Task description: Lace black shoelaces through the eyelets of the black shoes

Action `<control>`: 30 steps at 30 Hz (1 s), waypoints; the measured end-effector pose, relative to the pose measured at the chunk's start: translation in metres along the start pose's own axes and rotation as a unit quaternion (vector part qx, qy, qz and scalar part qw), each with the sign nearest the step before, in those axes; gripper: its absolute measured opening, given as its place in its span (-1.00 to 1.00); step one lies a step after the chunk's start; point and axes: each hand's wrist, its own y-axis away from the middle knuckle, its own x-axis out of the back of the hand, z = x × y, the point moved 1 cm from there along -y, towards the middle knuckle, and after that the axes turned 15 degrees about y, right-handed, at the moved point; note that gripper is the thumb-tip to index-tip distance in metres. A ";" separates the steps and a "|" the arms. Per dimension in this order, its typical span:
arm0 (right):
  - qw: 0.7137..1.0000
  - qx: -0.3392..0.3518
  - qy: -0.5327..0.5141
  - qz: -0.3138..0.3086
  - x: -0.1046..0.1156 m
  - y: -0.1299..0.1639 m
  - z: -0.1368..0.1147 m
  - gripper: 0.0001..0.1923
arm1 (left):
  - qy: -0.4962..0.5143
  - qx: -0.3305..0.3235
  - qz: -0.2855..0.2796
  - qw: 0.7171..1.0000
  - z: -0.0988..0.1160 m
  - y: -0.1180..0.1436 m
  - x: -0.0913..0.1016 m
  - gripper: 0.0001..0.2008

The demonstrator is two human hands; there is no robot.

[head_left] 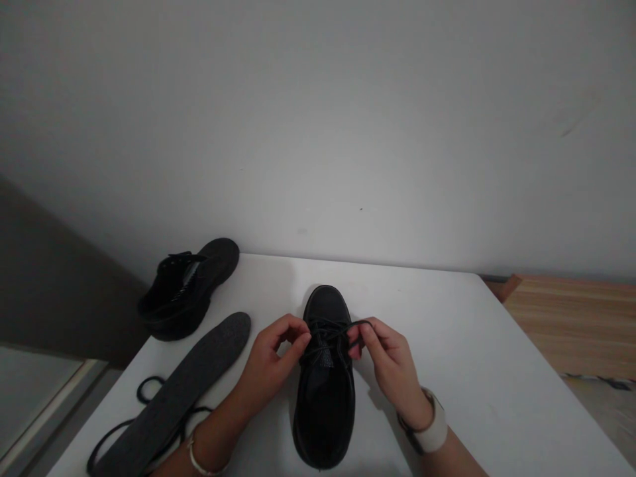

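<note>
A black shoe [325,404] stands on the white table [447,344], toe pointing away from me. My left hand [273,361] pinches its black lace [328,331] at the left side of the eyelets. On the right side, my right hand [385,361] pinches a loop of the same lace. A pale watch is on my right wrist and a thin bracelet on my left.
A second black shoe [186,288] sits at the table's far left corner, partly over the edge. A dark grey insole [183,391] lies left of my left arm, with a loose black lace [144,411] under it. A wooden surface [571,318] lies to the right.
</note>
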 end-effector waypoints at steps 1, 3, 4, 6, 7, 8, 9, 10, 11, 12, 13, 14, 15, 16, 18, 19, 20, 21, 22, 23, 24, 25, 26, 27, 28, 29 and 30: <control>1.000 0.005 -0.001 0.007 0.001 -0.001 -0.001 -0.62 | -0.005 -0.003 -0.002 1.000 0.000 0.000 0.000 -0.87; 1.000 0.017 -0.008 0.014 0.002 -0.002 -0.002 -0.63 | -0.013 -0.004 -0.001 1.000 0.001 0.000 0.000 -0.89; 1.000 0.020 -0.018 0.014 0.002 -0.002 -0.003 -0.64 | -0.016 -0.003 0.000 1.000 0.001 0.000 0.000 -0.90; 0.999 0.017 -0.050 0.009 0.002 -0.001 -0.003 -0.65 | -0.019 -0.001 0.004 1.000 0.000 0.000 -0.001 -0.92; 0.997 0.016 -0.073 0.004 0.002 0.000 -0.002 -0.63 | -0.021 -0.001 0.005 1.000 0.000 0.000 -0.001 -0.92; 0.995 0.016 -0.097 -0.003 0.002 0.001 -0.002 -0.58 | -0.023 -0.003 0.006 1.000 0.000 -0.001 -0.001 -0.93; 0.993 0.019 -0.118 -0.010 0.002 0.003 -0.001 -0.49 | -0.026 -0.005 0.005 1.000 0.000 -0.001 0.000 -0.93; 0.991 0.023 -0.133 -0.017 0.003 0.004 0.000 -0.39 | -0.031 -0.009 0.003 0.999 -0.001 -0.001 0.000 -0.92; 0.990 0.026 -0.140 -0.020 0.004 0.005 0.000 -0.29 | -0.036 -0.013 0.000 0.999 -0.001 -0.001 0.000 -0.92; 0.990 0.025 -0.136 -0.018 0.005 0.006 0.000 -0.23 | -0.042 -0.018 -0.002 0.999 -0.001 -0.001 -0.001 -0.92; 0.992 0.021 -0.121 -0.012 0.005 0.006 0.000 -0.21 | -0.049 -0.025 -0.004 0.998 -0.001 -0.001 -0.001 -0.91; 0.995 0.014 -0.096 -0.008 0.006 0.005 0.000 -0.24 | -0.058 -0.031 -0.006 0.998 -0.001 -0.001 -0.001 -0.91; 0.998 0.010 -0.065 -0.005 0.007 0.004 -0.001 -0.30 | -0.067 -0.039 -0.007 0.997 0.000 -0.001 -0.001 -0.91; 0.999 0.010 -0.031 -0.007 0.007 0.003 -0.001 -0.37 | -0.076 -0.047 -0.008 0.996 0.000 -0.001 -0.002 -0.91; 0.999 0.025 0.031 -0.024 0.006 0.001 -0.003 -0.47 | -0.091 -0.064 -0.009 0.994 0.001 0.000 -0.003 -0.91; 0.997 0.038 0.054 -0.031 0.005 0.000 -0.003 -0.51 | -0.095 -0.074 -0.009 0.993 0.001 0.000 -0.003 -0.91; 0.996 0.049 0.071 -0.033 0.003 -0.001 -0.003 -0.55 | -0.099 -0.084 -0.009 0.992 0.002 0.000 -0.003 -0.91; 0.995 0.055 0.083 -0.031 0.002 -0.002 -0.003 -0.60 | -0.100 -0.094 -0.009 0.990 0.003 0.000 -0.004 -0.90; 0.994 0.055 0.091 -0.029 0.001 -0.002 -0.002 -0.65 | -0.101 -0.103 -0.010 0.990 0.003 0.000 -0.004 -0.90; 0.994 0.051 0.095 -0.029 0.001 -0.002 -0.001 -0.69 | -0.100 -0.111 -0.010 0.989 0.003 0.001 -0.004 -0.90; 0.994 0.044 0.096 -0.034 0.000 -0.002 0.000 -0.73 | -0.098 -0.116 -0.011 0.988 0.003 0.001 -0.004 -0.91; 0.994 0.036 0.095 -0.042 -0.001 -0.002 0.001 -0.76 | -0.097 -0.119 -0.012 0.988 0.002 0.001 -0.004 -0.91; 0.994 0.030 0.093 -0.048 -0.001 -0.001 0.002 -0.80 | -0.096 -0.120 -0.013 0.988 0.001 0.001 -0.004 -0.90; 0.994 0.025 0.089 -0.052 -0.001 -0.001 0.003 -0.82 | -0.097 -0.118 -0.013 0.988 0.001 0.001 -0.004 -0.90; 0.994 0.023 0.087 -0.055 -0.001 -0.001 0.003 -0.83 | -0.099 -0.115 -0.013 0.988 0.000 0.002 -0.003 -0.90; 0.994 0.021 0.086 -0.057 -0.001 -0.001 0.003 -0.83 | -0.102 -0.111 -0.013 0.988 -0.001 0.002 -0.003 -0.91; 0.994 0.021 0.086 -0.059 -0.001 -0.001 0.003 -0.84 | -0.104 -0.107 -0.012 0.989 -0.002 0.002 -0.003 -0.91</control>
